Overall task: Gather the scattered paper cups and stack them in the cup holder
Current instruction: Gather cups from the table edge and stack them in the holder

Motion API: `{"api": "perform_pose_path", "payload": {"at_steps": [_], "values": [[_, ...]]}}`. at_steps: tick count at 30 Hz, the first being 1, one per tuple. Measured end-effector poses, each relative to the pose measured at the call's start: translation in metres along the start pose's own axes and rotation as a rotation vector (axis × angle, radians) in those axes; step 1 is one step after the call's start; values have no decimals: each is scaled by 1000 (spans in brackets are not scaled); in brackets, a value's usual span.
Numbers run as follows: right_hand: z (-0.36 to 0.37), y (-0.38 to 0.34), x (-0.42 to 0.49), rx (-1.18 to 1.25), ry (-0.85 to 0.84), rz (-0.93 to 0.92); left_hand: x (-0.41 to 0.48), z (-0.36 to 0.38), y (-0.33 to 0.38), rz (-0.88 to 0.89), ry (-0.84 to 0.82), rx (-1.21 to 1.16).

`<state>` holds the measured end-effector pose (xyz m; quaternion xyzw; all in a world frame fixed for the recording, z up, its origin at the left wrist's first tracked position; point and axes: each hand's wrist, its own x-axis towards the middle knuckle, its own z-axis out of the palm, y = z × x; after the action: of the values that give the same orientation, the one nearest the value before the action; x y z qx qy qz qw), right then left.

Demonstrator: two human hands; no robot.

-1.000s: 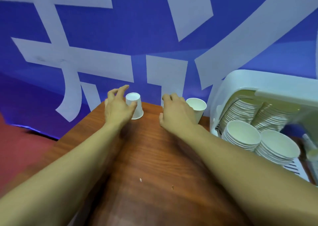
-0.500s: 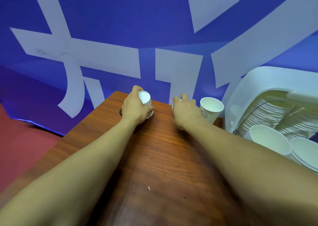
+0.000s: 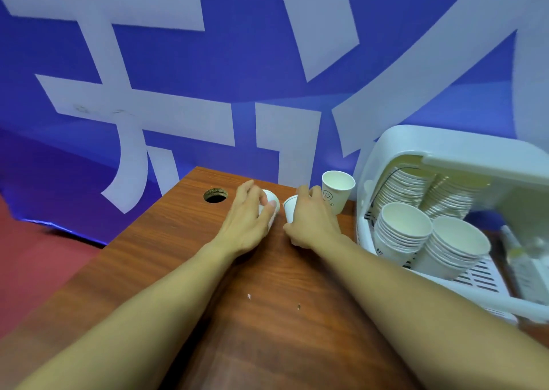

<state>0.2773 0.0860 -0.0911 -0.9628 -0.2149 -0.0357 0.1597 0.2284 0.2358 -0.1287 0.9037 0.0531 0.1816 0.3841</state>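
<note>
A reddish-brown wood-grain table (image 3: 166,241) stands before a blue banner with pale white strokes (image 3: 184,62). An upright white paper cup (image 3: 337,192) bears a drawn smiley face.

Large white characters, cropped and unreadable, cover the blue banner (image 3: 184,62).

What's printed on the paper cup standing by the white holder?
A small dark smiley face on the white paper cup beside the cup holder, seen in the head view.

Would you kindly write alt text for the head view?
Each hand grips a white paper cup, left hand, right hand, on a wooden table. A third cup stands beside a white cup holder holding stacks.
</note>
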Motion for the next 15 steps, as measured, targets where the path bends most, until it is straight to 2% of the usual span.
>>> {"api": "perform_pose_path", "payload": {"at_steps": [2,9,15], "values": [[-4,3,-13,55,-22,1,-11,4,8,-33,-63,32],[-26,9,-50,34,0,-38,-32,-4,45,25,-69,90],[-51,7,-87,-197,242,-215,-44,-20,72,143,-58,263]]}}
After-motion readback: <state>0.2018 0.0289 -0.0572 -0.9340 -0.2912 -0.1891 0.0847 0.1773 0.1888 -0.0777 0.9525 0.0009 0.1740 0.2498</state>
